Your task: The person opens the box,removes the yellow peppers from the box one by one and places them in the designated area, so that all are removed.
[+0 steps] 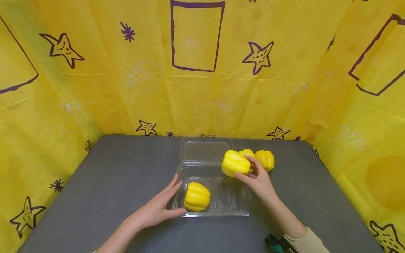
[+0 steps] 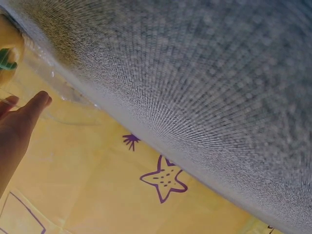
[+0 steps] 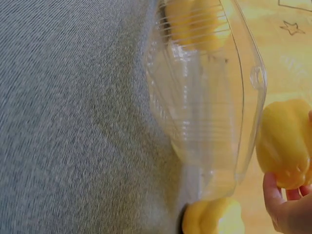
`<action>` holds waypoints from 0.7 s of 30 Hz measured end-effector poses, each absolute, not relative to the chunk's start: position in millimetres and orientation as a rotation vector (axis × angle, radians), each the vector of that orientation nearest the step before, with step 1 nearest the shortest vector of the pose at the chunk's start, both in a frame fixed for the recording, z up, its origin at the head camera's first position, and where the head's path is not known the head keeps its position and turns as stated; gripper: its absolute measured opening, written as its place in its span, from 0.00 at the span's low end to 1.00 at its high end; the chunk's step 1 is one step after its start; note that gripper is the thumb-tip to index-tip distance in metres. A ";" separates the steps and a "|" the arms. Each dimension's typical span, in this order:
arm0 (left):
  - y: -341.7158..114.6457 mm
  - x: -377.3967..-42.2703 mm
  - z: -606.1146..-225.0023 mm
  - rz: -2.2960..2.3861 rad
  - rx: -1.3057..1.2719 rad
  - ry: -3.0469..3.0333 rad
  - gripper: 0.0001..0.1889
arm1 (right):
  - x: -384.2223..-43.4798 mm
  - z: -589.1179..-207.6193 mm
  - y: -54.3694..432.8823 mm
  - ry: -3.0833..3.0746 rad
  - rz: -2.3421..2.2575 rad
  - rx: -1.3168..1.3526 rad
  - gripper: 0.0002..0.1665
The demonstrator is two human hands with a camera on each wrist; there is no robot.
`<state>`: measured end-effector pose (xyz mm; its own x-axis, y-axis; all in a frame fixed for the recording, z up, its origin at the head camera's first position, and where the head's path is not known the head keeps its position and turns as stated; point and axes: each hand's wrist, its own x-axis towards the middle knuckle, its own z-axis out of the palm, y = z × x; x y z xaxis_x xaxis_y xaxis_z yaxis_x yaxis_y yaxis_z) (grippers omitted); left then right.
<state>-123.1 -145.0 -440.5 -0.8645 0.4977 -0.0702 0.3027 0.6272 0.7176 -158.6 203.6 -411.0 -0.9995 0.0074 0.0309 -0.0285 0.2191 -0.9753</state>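
My right hand (image 1: 261, 182) grips a yellow bell pepper (image 1: 235, 163) between thumb and fingers, raised over the right side of a clear plastic clamshell container (image 1: 224, 200). Another yellow bell pepper (image 1: 197, 197) lies on its side in the left part of the container's base. My left hand (image 1: 155, 209) is at the base's left edge, fingers extended and thumb near the front corner. In the left wrist view, a green stem (image 2: 7, 59) shows on the pepper beside that hand. The container's lid (image 1: 207, 151) lies folded back, away from me.
Two more yellow peppers sit on the dark grey table (image 1: 126, 175) right of the lid, one (image 1: 265, 160) in plain sight and one (image 1: 247, 153) partly hidden. A black and green object (image 1: 275, 244) is beside my right forearm. Yellow patterned cloth (image 1: 196, 98) surrounds the table.
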 end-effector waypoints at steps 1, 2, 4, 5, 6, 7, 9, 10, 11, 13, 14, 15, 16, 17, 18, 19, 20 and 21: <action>-145.0 -123.2 -440.6 1.072 0.652 2.589 0.52 | -158.3 -410.6 205.2 -2.434 1.942 0.013 0.42; -144.9 -123.2 -440.6 1.073 0.653 2.588 0.52 | -158.2 -410.3 206.9 -2.436 1.941 0.002 0.42; -144.8 -123.2 -440.6 1.075 0.654 2.587 0.52 | -157.7 -409.6 210.2 -2.435 1.941 -0.014 0.43; -144.8 -123.2 -440.6 1.076 0.654 2.587 0.52 | -157.5 -409.3 211.9 -2.433 1.939 -0.017 0.43; -144.8 -123.1 -440.7 1.078 0.654 2.586 0.52 | -157.5 -409.1 213.6 -2.432 1.934 -0.020 0.43; -144.8 -123.2 -440.8 1.078 0.654 2.587 0.52 | -157.5 -408.9 215.3 -2.431 1.932 -0.021 0.43; -144.9 -123.2 -441.0 1.078 0.653 2.587 0.52 | -157.4 -409.0 218.3 -2.428 1.926 -0.020 0.43; -145.0 -123.3 -441.1 1.078 0.653 2.589 0.52 | -157.2 -408.9 219.8 -2.430 1.916 -0.020 0.43; -145.0 -123.3 -441.2 1.078 0.654 2.589 0.52 | -157.2 -408.8 221.1 -2.428 1.911 -0.017 0.43; -145.1 -123.4 -441.3 1.077 0.656 2.591 0.52 | -156.7 -408.7 223.3 -2.429 1.896 -0.015 0.43; -145.1 -123.4 -441.3 1.077 0.656 2.591 0.52 | -156.4 -408.7 224.2 -2.429 1.891 -0.017 0.43; -145.2 -123.4 -441.3 1.076 0.656 2.592 0.52 | -156.1 -408.6 225.1 -2.429 1.885 -0.020 0.43; -145.2 -123.3 -441.2 1.077 0.654 2.590 0.52 | -155.7 -408.6 225.9 -2.427 1.882 -0.023 0.43; -145.3 -123.3 -441.2 1.077 0.652 2.589 0.52 | -155.4 -408.6 226.7 -2.424 1.880 -0.026 0.43; -145.3 -123.2 -441.1 1.076 0.651 2.587 0.52 | -155.0 -408.7 227.5 -2.423 1.877 -0.030 0.43; -145.4 -123.1 -441.0 1.076 0.648 2.586 0.52 | -154.7 -408.9 228.5 -2.420 1.875 -0.036 0.43; -145.5 -123.1 -440.9 1.076 0.647 2.584 0.52 | -154.3 -409.2 229.5 -2.418 1.874 -0.045 0.43; -145.5 -123.0 -440.7 1.076 0.647 2.583 0.52 | -154.0 -409.5 230.6 -2.419 1.868 -0.053 0.43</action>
